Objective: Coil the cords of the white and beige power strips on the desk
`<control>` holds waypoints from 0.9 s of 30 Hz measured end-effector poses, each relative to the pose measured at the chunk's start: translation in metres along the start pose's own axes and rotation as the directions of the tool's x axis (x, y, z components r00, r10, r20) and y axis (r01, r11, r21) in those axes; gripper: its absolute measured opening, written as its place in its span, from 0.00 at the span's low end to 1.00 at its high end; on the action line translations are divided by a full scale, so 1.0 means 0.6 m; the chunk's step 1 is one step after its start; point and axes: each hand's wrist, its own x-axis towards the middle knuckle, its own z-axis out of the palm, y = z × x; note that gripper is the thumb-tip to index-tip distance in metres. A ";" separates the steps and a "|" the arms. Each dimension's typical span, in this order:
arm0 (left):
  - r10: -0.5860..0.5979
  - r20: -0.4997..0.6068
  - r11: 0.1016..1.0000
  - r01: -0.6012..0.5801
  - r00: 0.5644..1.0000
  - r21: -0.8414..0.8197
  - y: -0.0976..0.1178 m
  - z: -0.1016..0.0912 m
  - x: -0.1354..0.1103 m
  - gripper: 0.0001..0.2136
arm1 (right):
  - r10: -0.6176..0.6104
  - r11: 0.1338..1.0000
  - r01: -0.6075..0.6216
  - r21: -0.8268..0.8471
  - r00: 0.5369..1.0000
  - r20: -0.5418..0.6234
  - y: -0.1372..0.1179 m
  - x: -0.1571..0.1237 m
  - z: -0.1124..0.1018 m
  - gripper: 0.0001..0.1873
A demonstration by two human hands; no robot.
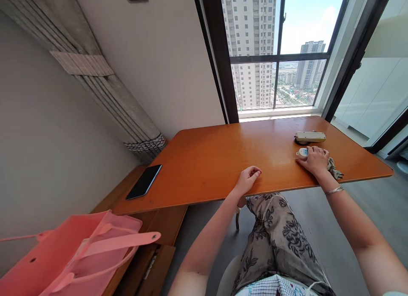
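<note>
Clock directions are read from the centre of the tabletop (210, 155), with 12 o'clock toward the window (279, 49). The tabletop is a flat, orange-brown panel with a smooth, lightly glossy, wood-like surface and rounded corners.

Right hand (315, 158): located at 3 o'clock. The grip is narrow; thumb and fingers close around a white device (301, 152), a small, rounded unit with a blue face, whose exposed end points toward 9 o'clock. A thin, silver-coloured bracelet (334, 190) encircles the wrist. A bundled grey cord (332, 165) emerges beside the hand, with its plug toward 4 o'clock. Whether cord and device are joined cannot be told; the hand covers that section.

Left hand (250, 179): located at 6 o'clock, near the front edge. The fingers are loosely curled; whether the palm contains anything cannot be told.

Power strip (310, 137): located at 2 o'clock, just beyond the right hand. The body is an elongated, cream-coloured bar, with a dark cable at its near side.

Tablet (143, 182): located between 8 and 9 o'clock; a thin, black, rectangular slab.

Bag (105, 255): located at 8 o'clock, off the tabletop; pink, smooth-faced, with slender straps.
</note>
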 end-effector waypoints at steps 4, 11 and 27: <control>-0.001 0.006 1.000 0.001 1.000 0.011 0.000 0.000 0.000 0.10 | -0.018 1.000 0.017 0.011 1.000 0.010 0.003 0.001 0.000 0.39; 0.003 -0.001 1.000 -0.003 1.000 0.021 0.002 0.001 0.001 0.10 | -0.031 1.000 0.031 0.000 0.997 0.067 0.013 0.006 0.017 0.41; -0.003 -0.001 1.000 0.003 1.000 0.025 0.002 -0.001 -0.005 0.12 | -0.089 0.978 0.104 0.179 0.992 -0.089 -0.052 -0.094 -0.026 0.19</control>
